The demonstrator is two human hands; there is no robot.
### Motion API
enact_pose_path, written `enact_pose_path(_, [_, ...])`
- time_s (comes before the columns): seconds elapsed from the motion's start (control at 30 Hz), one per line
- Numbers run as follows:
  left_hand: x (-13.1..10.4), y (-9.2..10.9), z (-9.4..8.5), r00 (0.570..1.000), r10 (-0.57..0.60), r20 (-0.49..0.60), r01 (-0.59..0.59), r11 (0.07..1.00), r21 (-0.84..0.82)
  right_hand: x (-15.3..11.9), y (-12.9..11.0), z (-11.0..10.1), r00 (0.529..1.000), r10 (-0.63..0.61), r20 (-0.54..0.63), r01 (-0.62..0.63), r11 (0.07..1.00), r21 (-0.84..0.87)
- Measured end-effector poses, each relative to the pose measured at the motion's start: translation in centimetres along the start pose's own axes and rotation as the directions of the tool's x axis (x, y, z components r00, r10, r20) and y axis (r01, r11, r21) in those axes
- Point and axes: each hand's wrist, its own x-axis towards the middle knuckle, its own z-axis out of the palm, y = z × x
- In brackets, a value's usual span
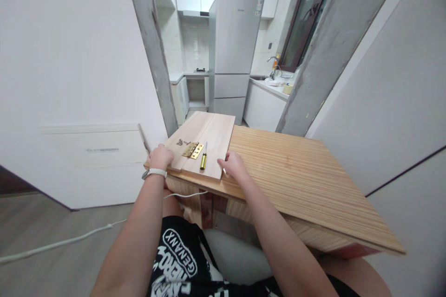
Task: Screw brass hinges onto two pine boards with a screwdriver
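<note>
Two pale wooden boards lie side by side on the table, the left board [194, 126] and the right board [220, 135], with a seam between them. My left hand [160, 157] grips the outer edge of the left board near its front corner, its fingertips partly hidden. At the right board's outer edge, my right hand [234, 165] pinches with the thumb on top. A brass hinge [193, 150], opened flat, rests across the seam. Beside it on the right board lies a screwdriver [204, 158] with a yellow and black handle. Several small screws [180, 142] lie on the left board.
The striped wooden table [289, 162] extends to the right. A white cable [87, 233] runs across the floor at left and under the table's front. Beyond the table stand a grey fridge [233, 37] and a counter with a sink tap [272, 67]. White walls flank both sides.
</note>
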Motion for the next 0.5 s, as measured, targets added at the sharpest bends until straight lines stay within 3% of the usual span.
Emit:
enact_pose_path(0.3, [1.03, -0.59, -0.04, 0.999, -0.032, 0.002, 0.032, 0.999, -0.036, -0.25, -0.72, 0.22, 1.000, 0.003, -0.010, -0.003, 1.000, 0.023])
enact_pose_path(0.5, [0.96, -0.86, -0.10, 0.996, 0.001, -0.084, -0.005, 0.999, -0.044, -0.25, 0.07, -0.23, 0.993, 0.032, 0.113, -0.050, 0.986, 0.160])
